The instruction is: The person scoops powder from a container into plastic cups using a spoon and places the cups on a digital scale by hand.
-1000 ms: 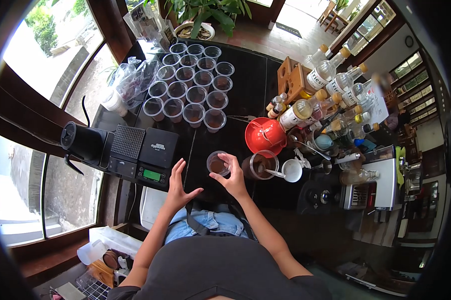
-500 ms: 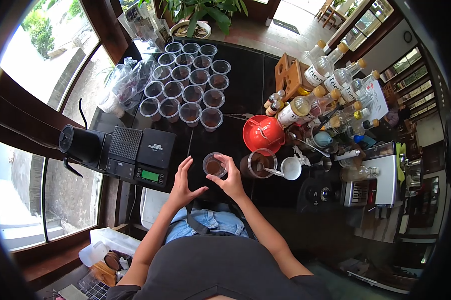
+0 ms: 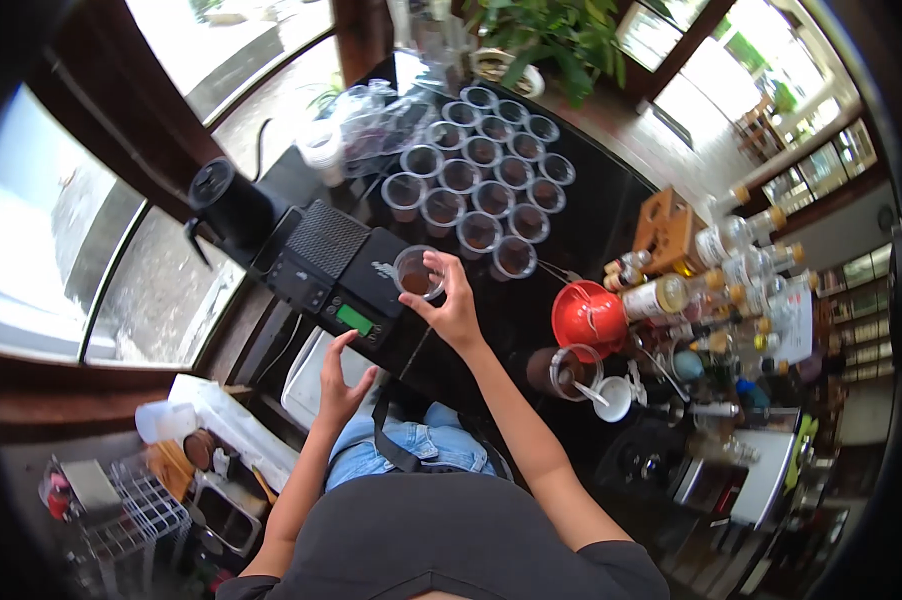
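My right hand [image 3: 449, 303] grips a clear plastic cup [image 3: 418, 284] by its side, with some brown contents low inside. The cup is at the right edge of the black digital scale [image 3: 371, 270]; whether it touches the scale I cannot tell. My left hand [image 3: 343, 382] holds nothing, its fingers apart, just below the scale's lit green display [image 3: 353, 319]. Beyond the scale stand rows of similar clear cups [image 3: 480, 232], with brown contents at the bottom. A clear jug [image 3: 577, 372] of brown contents, with a spoon [image 3: 591, 392] in it, stands to the right.
A black gooseneck kettle [image 3: 233, 203] stands left of the scale. At right are a red cup and saucer [image 3: 589, 318], a white cup [image 3: 613, 400], a wooden stand [image 3: 668, 232] and several labelled bottles [image 3: 661, 297]. Plastic bags and stacked cups [image 3: 321, 150] lie near the window.
My right hand has carried the cup leftward and forward, from the counter to the scale's edge. My left hand has dropped slightly back. The view has turned left.
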`<state>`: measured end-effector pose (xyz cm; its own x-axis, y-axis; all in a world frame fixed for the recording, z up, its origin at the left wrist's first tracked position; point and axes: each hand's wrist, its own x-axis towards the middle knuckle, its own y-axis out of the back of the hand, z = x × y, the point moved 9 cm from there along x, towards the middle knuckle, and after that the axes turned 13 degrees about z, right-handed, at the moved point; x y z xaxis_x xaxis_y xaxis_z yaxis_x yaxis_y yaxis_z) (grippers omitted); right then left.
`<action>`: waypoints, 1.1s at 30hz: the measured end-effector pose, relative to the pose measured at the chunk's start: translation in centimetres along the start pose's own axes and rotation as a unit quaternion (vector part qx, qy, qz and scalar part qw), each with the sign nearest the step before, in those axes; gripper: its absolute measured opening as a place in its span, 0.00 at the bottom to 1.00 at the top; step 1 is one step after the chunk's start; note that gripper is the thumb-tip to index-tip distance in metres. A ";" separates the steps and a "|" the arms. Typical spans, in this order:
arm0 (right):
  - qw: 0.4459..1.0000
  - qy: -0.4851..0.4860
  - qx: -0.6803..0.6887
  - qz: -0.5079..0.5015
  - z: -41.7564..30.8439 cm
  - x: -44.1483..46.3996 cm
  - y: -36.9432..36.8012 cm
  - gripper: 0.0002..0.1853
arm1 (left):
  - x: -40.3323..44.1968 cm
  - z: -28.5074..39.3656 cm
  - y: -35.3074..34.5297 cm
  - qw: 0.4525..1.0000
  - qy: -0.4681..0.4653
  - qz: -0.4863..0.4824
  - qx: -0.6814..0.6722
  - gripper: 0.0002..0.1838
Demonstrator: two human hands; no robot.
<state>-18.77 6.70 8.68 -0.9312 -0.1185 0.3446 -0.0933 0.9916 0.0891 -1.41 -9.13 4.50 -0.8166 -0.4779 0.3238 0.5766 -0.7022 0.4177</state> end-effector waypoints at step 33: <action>0.996 0.026 -0.064 -0.064 2.4 1.9 -5.0 0.41 | -20.8 -19.5 10.1 0.945 0.232 0.095 0.208 0.31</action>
<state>-20.92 1.62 6.64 -0.8946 -0.2494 0.3707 -0.1616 0.9541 0.2520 20.90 -16.56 -14.58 -0.5662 -0.8222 0.0586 0.5956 -0.3590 0.7186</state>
